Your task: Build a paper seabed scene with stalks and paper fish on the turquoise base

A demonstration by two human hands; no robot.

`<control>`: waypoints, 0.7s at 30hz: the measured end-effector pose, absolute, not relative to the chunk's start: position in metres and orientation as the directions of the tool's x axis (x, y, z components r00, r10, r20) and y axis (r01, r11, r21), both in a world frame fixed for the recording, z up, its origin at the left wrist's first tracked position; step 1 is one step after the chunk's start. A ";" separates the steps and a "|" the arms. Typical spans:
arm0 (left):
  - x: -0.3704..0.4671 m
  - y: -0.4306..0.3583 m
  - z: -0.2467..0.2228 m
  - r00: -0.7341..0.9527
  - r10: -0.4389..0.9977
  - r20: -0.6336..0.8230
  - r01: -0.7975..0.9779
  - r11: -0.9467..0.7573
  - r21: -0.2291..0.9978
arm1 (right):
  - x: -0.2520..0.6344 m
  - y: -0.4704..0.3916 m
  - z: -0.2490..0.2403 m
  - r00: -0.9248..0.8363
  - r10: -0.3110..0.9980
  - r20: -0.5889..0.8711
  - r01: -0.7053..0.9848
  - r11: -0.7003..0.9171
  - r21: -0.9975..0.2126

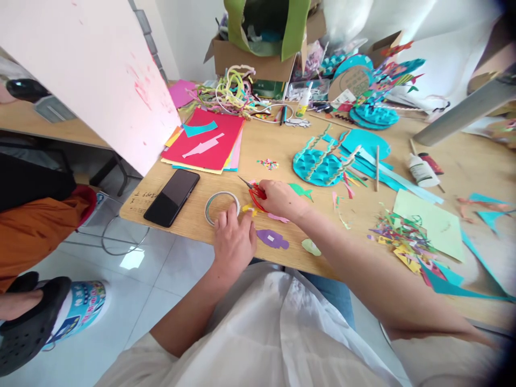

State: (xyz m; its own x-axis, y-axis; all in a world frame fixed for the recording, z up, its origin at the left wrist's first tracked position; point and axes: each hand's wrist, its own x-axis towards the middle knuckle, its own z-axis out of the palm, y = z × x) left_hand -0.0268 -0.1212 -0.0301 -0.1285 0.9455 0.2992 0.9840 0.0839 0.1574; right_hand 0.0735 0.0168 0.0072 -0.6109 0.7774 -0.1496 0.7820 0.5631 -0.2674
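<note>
On the wooden table, the fingers of my right hand are closed at the red handles of a pair of scissors, its blades pointing up and to the left. My left hand rests at the table's front edge, fingers apart, fingertips touching the near right rim of a roll of tape. A yellow paper cutout lies between my hands, partly hidden. Near my hands are a purple fish cutout with a small white square on it, a pale green cutout and a green paper fish.
A black phone lies left, before stacked coloured paper. Behind my hands are a blue disc with wavy strips and small bits. Paper scraps and a glue bottle sit right. Another person's leg is left.
</note>
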 end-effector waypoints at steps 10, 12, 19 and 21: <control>-0.028 -0.123 -0.030 -0.130 0.941 0.312 0.980 0.076 0.182 | 0.081 0.015 0.018 -0.570 0.815 -0.107 0.797 0.516 -0.315; -0.028 -0.124 -0.029 -0.126 0.940 0.317 0.981 0.070 0.184 | 0.088 0.014 0.026 -0.541 0.838 -0.069 0.799 0.486 -0.354; -0.031 -0.122 -0.031 -0.120 0.922 0.367 0.973 0.036 0.228 | 0.119 -0.005 0.045 -0.465 0.884 -0.043 0.785 0.390 -0.481; -0.031 -0.124 -0.026 -0.120 0.908 0.401 0.964 0.010 0.266 | 0.130 -0.013 0.046 -0.438 0.899 -0.018 0.753 0.356 -0.553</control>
State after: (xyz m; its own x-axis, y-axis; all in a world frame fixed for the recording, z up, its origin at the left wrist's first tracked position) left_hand -0.0306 -0.1238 -0.0263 -0.1197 0.9080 0.4014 0.9640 0.0096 0.2659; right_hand 0.1303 -0.0130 0.0460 -0.4376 0.8990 -0.0176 0.7534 0.3558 -0.5530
